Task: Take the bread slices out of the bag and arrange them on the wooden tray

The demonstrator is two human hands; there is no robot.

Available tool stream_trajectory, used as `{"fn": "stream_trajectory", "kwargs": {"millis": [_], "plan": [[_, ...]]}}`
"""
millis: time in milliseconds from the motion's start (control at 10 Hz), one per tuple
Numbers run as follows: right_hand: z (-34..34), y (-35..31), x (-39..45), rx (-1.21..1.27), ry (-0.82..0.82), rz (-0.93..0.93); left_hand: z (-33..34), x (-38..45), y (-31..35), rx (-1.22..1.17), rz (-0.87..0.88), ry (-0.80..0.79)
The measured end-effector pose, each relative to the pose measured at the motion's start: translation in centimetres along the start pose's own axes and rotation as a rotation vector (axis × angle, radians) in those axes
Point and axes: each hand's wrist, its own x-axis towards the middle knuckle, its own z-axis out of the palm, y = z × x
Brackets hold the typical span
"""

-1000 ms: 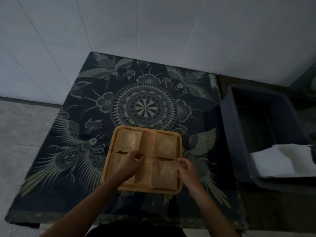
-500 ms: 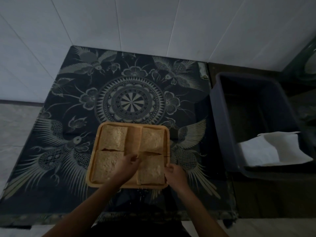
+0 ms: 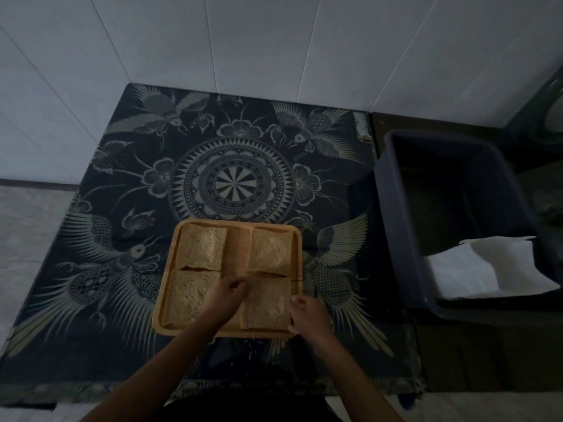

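While over tray (image 3: 158, 303), both hands (image 3: 227, 295) half-curled.

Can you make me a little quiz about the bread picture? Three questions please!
1. How many bread slices lie on the wooden tray?
2. True or false: the left hand is lifting a slice high above the tray.
3. What sits to the right of the patterned cloth: A) a dark plastic bin holding something white, B) a toaster, C) a plate?

Key
1. Four, two by two.
2. False. It is low over the tray, between the two near slices, and the right hand is at the edge of the near right slice.
3. A.
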Motion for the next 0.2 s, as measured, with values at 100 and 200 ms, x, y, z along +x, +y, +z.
{"fn": "stream_trajectory", "kwargs": {"millis": [100, 200], "plan": [[-0.17, -0.52, -0.47, 0.011, -0.021, 0.026, -0.32, -0.25, 0.10, 0.009, 0.028, -0.023], [-0.56, -1.27, -0.76, -0.018, -0.006, -0.018, -0.88, 0.09, 0.32, 0.040, 0.070, -0.029]]}}
